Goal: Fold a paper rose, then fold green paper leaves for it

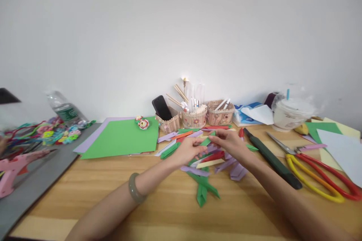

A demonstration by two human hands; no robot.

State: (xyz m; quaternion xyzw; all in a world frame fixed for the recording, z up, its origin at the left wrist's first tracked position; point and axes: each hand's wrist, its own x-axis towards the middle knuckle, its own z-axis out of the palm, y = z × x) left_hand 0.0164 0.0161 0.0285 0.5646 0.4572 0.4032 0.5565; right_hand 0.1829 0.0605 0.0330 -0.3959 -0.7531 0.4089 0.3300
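Note:
My left hand (189,150) and my right hand (229,142) meet over a heap of folded paper pieces (210,163) in green, purple, red and cream on the wooden table (158,199). Both hands pinch one small folded green paper piece (206,141) between their fingertips, left hand on its left end, right hand on its right end. A pale green bangle (135,189) sits on my left wrist. More folded green pieces (202,190) lie nearest to me, below the heap.
A green sheet (121,137) lies on a lilac sheet at left, with a paper flower (143,123). Small baskets (195,117) with sticks and a phone (161,107) stand behind. At right are a dark folded umbrella (271,158), red-and-yellow scissors (319,175), a lidded cup (291,115), paper sheets. A pink glue gun (17,167) and bottle (64,109) sit far left.

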